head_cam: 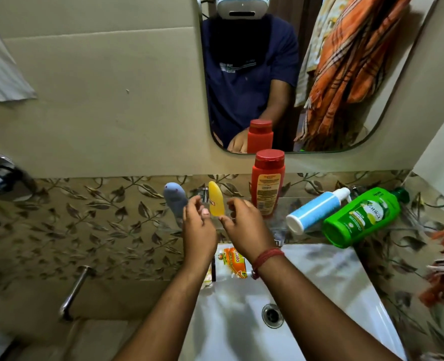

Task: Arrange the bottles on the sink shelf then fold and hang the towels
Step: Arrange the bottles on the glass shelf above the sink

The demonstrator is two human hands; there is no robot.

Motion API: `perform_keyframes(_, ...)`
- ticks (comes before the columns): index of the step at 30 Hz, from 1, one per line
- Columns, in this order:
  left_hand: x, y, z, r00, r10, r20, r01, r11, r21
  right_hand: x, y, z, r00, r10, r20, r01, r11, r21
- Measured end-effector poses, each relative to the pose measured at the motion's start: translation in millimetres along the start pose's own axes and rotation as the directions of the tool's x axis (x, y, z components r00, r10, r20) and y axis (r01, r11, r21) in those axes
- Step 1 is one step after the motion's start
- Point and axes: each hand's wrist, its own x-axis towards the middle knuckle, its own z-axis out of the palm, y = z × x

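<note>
Both hands are at the yellow bottle (216, 201) on the glass shelf (283, 201). The left hand (198, 225) pinches its lower edge, and the right hand (244, 225) hovers beside it with fingers loosely curled, holding nothing. Set it upright and steady its base before letting go. The blue-and-white bottle (316, 212) and green bottle (362, 220) lie tipped over and need standing next to the upright red bottle (267, 183).

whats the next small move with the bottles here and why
Probably let go of the yellow bottle, which already stands upright between both hands, and reach the right hand to the white and blue bottle. It and the green bottle lie on their sides; the red bottle stands.
</note>
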Motion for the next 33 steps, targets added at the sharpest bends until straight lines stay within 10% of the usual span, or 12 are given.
perform_keyframes(7,9,11,-14,0.978,-0.032,0.205,0.021,0.998,0.057,24,-6,20,0.999,0.035,-0.009,-0.035,0.999,0.037)
perform_keyframes(25,14,2,-13,0.979,-0.032,0.201,0.016,0.997,0.081,30,-3,17,0.993,0.106,0.056,-0.111,0.989,0.093)
perform_keyframes(33,-31,-10,-25,0.995,0.082,0.061,-0.079,0.996,-0.049,-42,6,-1,0.982,-0.097,-0.161,0.112,0.99,0.089)
